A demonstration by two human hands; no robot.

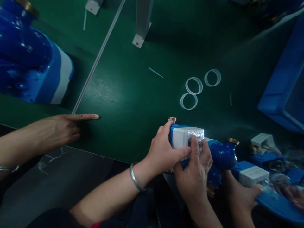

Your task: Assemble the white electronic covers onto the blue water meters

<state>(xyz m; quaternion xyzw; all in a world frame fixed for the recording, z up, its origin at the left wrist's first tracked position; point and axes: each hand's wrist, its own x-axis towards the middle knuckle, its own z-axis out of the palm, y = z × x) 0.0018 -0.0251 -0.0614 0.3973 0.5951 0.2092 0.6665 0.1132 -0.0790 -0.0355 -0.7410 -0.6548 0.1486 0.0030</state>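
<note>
My left hand (163,150), with a silver bangle on its wrist, grips the left side of a blue water meter (222,153) that carries a white box module (187,136). My right hand (196,171) holds the same meter from below, and its fingers press on the front of the white module. The meter has brass ends and sits at the near edge of the green table (133,95).
A co-worker's hand (59,128) rests at the left with its index finger pointing across the table. Another person's hand (241,193) holds a second meter (251,174) at the right. Three clear rings (194,86), a large blue valve (28,60), a blue bin (282,91) and a metal post (142,22) stand around.
</note>
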